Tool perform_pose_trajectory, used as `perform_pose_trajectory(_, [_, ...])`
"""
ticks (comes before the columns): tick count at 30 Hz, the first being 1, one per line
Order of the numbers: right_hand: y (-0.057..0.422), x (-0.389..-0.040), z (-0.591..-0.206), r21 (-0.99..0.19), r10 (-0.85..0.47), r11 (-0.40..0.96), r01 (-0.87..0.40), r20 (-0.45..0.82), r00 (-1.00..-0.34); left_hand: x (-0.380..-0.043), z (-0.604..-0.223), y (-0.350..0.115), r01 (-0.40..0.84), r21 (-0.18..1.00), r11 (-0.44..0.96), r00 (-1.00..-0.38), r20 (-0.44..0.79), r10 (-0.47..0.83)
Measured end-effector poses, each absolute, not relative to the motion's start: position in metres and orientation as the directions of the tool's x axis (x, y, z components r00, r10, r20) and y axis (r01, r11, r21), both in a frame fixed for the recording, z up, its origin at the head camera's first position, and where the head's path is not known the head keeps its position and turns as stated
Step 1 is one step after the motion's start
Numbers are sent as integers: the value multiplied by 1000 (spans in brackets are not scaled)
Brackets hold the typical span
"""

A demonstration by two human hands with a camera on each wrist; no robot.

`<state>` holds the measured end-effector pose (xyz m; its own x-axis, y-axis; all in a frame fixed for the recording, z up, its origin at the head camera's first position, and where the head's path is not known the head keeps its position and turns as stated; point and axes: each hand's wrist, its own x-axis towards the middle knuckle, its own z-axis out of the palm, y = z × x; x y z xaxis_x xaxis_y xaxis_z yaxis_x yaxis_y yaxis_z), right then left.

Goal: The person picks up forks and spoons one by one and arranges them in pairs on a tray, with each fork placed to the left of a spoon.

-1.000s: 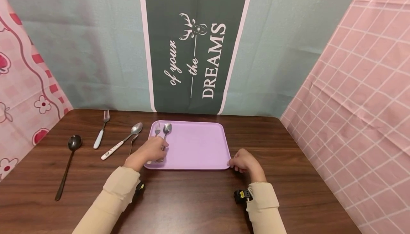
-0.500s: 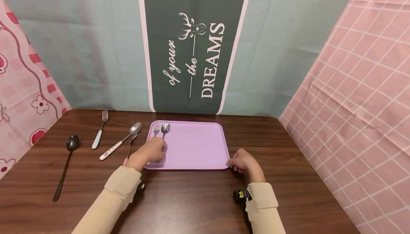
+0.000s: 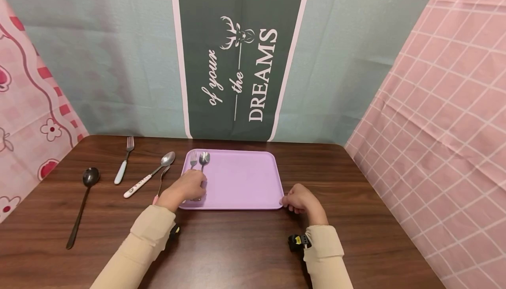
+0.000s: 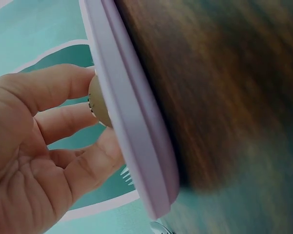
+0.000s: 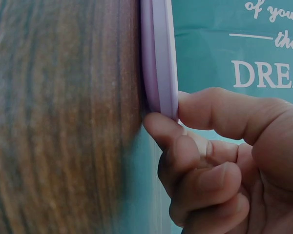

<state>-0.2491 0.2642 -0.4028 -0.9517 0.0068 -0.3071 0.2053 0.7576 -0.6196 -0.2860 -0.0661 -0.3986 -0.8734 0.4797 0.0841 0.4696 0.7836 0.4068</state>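
A lilac rectangular tray [image 3: 241, 179] lies on the table. At its left side are a spoon [image 3: 204, 158] and a fork [image 3: 193, 159], bowl and tines pointing away from me. My left hand [image 3: 189, 185] reaches over the tray's front left corner and hides most of both handles. In the left wrist view its thumb and fingers pinch the rounded handle end [image 4: 99, 101] of the spoon, just above the tray's rim. My right hand [image 3: 299, 199] pinches the tray's front right corner, thumb on the rim and index finger under it in the right wrist view, other fingers curled.
Left of the tray lie a spoon with a patterned white handle [image 3: 138, 186], a pink-handled fork [image 3: 160, 182] partly behind my left wrist, a fork with a pale blue handle [image 3: 121, 171] and a long dark ladle [image 3: 81, 212]. A pale green cloth [image 3: 130, 60] hangs behind the table.
Both hands keep their places at the tray, and the tray and cutlery stay where they were. The head view has shifted very slightly.
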Motion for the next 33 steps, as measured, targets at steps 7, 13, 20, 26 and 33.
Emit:
perform_pose_trajectory(7, [264,-249,-404,-623,10,754,209,-308,-951,-284,-393,-65,470,316,824,-881,113,459])
perform_pose_trajectory(13, [264,-249,-404,-624,15,754,208,-300,-954,-279,-383,-64,422,194,886,-906,122,405])
perform_pose_trajectory(20, [265,-249,-404,-620,14,757,204,-297,-955,-277,-379,-68,387,109,915,-921,95,378])
perform_pose_trajectory(26, [265,-248,-404,-622,10,756,201,-296,-955,-276,-379,-70,393,118,912,-920,69,387])
perform_pose_trajectory(33, [264,-250,-406,-622,10,756,204,-301,-954,-274,-382,-73,404,104,909,-913,100,395])
